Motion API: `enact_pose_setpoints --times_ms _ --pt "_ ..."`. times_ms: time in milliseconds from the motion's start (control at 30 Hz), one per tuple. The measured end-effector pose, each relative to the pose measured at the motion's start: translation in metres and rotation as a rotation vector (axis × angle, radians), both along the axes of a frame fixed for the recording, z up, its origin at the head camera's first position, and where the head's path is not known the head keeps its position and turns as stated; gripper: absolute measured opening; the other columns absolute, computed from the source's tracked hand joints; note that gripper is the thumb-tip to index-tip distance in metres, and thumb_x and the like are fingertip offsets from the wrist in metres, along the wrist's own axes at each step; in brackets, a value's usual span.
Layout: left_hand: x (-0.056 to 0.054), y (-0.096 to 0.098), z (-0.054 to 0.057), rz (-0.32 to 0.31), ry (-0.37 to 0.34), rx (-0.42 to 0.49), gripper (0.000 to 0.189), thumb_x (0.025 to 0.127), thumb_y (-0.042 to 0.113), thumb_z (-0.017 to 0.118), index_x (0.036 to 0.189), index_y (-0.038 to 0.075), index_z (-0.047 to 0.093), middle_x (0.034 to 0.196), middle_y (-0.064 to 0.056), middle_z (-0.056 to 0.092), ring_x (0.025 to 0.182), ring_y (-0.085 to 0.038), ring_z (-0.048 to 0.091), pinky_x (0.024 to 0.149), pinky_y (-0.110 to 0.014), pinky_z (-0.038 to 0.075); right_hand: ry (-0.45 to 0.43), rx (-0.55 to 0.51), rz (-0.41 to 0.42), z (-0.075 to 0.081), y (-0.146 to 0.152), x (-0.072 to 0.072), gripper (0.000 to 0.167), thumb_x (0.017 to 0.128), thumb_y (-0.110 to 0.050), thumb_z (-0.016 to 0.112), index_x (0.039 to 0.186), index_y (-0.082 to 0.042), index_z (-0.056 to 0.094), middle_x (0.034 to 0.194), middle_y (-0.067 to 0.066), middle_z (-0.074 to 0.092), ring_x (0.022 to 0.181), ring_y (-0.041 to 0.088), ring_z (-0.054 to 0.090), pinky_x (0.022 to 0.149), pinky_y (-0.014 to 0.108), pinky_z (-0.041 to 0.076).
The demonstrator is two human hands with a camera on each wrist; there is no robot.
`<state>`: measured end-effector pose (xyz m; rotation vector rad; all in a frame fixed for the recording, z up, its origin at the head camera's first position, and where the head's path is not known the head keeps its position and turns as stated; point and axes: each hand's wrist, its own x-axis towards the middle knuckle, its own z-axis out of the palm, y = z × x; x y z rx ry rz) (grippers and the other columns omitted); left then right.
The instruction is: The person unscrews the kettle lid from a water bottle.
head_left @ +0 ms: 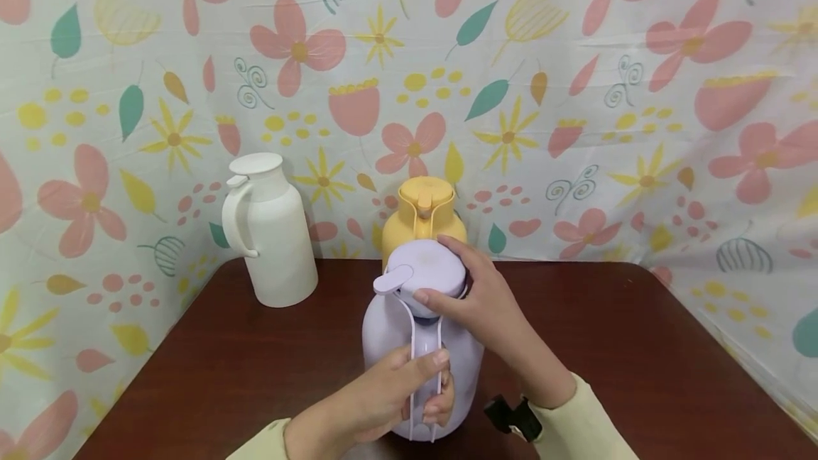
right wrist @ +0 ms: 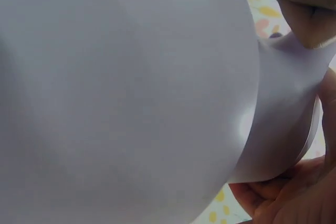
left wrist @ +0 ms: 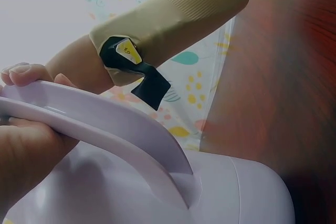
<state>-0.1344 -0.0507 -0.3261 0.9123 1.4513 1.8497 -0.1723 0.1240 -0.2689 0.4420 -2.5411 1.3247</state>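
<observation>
A lavender vacuum jug (head_left: 460, 368) stands upright in the head view, its handle toward the person. My left hand (head_left: 377, 396) grips the handle (head_left: 425, 375), fingers wrapped around it and thumb along its near side. Higher up, my right hand (head_left: 488, 297) holds the round lavender lid (head_left: 434, 268) between the thumb in front and the fingers on the far side. A narrow dark band shows beneath the lid's front edge. The left wrist view gives the curved handle (left wrist: 110, 135) from the side, and the jug body (right wrist: 131, 98) fills much of the right wrist view.
Directly behind stands a yellow jug (head_left: 396, 226), partly hidden by the lavender one. A white jug (head_left: 281, 247) is at the back left of the dark brown table (head_left: 607, 353). Flower-patterned cloth (head_left: 562, 112) hangs behind the table. A black strap (head_left: 514, 417) is on the right wrist.
</observation>
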Motion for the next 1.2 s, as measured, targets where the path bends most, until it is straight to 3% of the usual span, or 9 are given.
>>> enact_pose_setpoints --times_ms 200,367,533,767,900,1000,1200 --pt "0.000 -0.001 0.001 0.003 0.007 -0.005 0.067 0.109 0.041 0.038 0.082 -0.020 0.029 0.065 0.011 0.046 0.064 -0.002 0.046 0.071 -0.018 0.041 0.039 0.021 0.090 0.000 0.007 -0.008 0.075 0.084 -0.029 0.082 0.149 -0.009 0.050 0.143 0.016 0.059 0.123 0.031 0.059 0.099 0.046 0.050" --pt "0.000 0.000 0.002 -0.012 0.015 0.015 0.066 0.109 0.040 0.039 0.082 -0.019 0.028 0.066 0.012 0.045 0.064 -0.002 0.045 0.070 -0.018 0.040 0.023 -0.003 0.288 -0.001 0.020 -0.024 0.075 0.087 -0.029 0.081 0.150 -0.005 0.047 0.137 0.020 0.059 0.115 0.027 0.059 0.094 0.035 0.052" --pt "-0.001 -0.001 0.002 -0.021 0.010 0.019 0.065 0.110 0.040 0.039 0.082 -0.018 0.029 0.066 0.012 0.045 0.065 -0.002 0.045 0.070 -0.018 0.040 -0.080 0.030 0.508 0.006 0.032 -0.042 0.082 0.090 -0.038 0.077 0.155 -0.005 0.038 0.132 0.022 0.057 0.113 0.023 0.057 0.091 0.026 0.052" --pt "-0.001 -0.001 0.003 -0.031 0.018 0.010 0.064 0.110 0.039 0.038 0.082 -0.017 0.028 0.067 0.012 0.045 0.066 -0.002 0.045 0.068 -0.019 0.038 -0.239 0.096 0.719 0.023 0.041 -0.063 0.083 0.092 -0.033 0.076 0.157 -0.007 0.031 0.140 0.023 0.049 0.119 0.022 0.055 0.097 0.028 0.051" --pt "-0.001 -0.001 0.003 -0.029 0.013 0.011 0.062 0.110 0.038 0.038 0.083 -0.017 0.028 0.067 0.011 0.045 0.066 -0.003 0.045 0.068 -0.019 0.038 -0.277 0.146 0.833 0.032 0.042 -0.079 0.087 0.090 -0.035 0.078 0.158 -0.006 0.031 0.140 0.018 0.050 0.121 0.015 0.054 0.099 0.026 0.049" --pt "-0.001 -0.002 0.002 -0.024 0.006 0.015 0.061 0.110 0.037 0.037 0.083 -0.018 0.028 0.066 0.011 0.045 0.065 -0.003 0.045 0.068 -0.019 0.038 -0.345 0.138 0.972 0.037 0.040 -0.092 0.090 0.090 -0.032 0.078 0.159 -0.002 0.026 0.141 0.009 0.052 0.123 0.010 0.054 0.102 0.024 0.049" --pt "-0.001 -0.001 0.002 -0.019 0.009 0.007 0.062 0.110 0.037 0.037 0.081 -0.017 0.029 0.066 0.010 0.045 0.065 -0.003 0.046 0.068 -0.019 0.038 -0.538 0.103 1.209 0.043 0.039 -0.115 0.079 0.091 -0.025 0.077 0.158 -0.026 0.034 0.143 -0.004 0.051 0.129 0.012 0.053 0.107 0.029 0.050"
